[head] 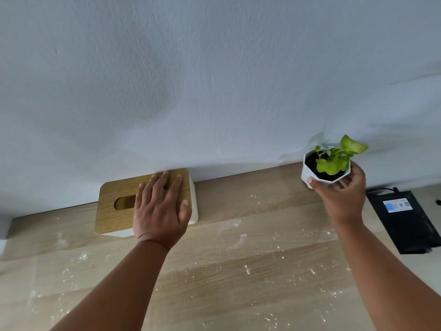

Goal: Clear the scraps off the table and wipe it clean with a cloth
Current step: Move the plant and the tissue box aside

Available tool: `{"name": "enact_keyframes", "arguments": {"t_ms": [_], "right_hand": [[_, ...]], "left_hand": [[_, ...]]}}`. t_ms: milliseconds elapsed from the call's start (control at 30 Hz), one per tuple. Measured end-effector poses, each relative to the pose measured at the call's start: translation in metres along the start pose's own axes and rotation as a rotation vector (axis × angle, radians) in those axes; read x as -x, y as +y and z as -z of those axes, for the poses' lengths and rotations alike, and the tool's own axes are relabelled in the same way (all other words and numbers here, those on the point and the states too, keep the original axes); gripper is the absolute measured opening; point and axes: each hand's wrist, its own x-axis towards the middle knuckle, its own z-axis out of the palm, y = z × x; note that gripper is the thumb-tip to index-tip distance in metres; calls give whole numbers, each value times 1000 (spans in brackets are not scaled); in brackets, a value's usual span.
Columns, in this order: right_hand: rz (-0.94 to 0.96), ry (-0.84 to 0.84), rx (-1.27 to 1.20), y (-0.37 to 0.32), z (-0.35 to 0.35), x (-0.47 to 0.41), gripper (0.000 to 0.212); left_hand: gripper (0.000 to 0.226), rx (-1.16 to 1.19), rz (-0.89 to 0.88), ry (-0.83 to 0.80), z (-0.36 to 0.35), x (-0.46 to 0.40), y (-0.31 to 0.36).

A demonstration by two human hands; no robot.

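1. The table (238, 271), across the lower frame, is pale wood-grain with a slight sheen, dusted with white powdery specks (248, 268).
2. The box (194, 206), centre left, has a matt wood-grain lid (114, 187) and smooth white sides.
3. The pot (306, 174), right, is smooth, matt white.
4. The wall (191, 80) is matt, faintly textured.
5. The black device (410, 225), far right, looks matt, with a paper-like label (397, 204).

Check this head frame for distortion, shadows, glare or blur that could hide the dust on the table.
Head view: wide-angle bending curves the table edge along the wall; soft shadows fall on the wall above the tissue box and behind the potted plant; a pale sheen crosses the wood, yet the white dust stays readable; both hands, left and right, look sharp.
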Motion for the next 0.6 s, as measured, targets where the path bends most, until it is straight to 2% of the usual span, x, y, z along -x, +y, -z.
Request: {"name": "enact_keyframes", "arguments": {"t_ms": [267, 600], "right_hand": [[-13, 21, -7, 3, -1, 0, 78], [-18, 1, -26, 7, 1, 0, 84]], "left_hand": [[62, 6, -2, -15, 3, 0, 1], [63, 1, 7, -30, 3, 0, 1]]}}
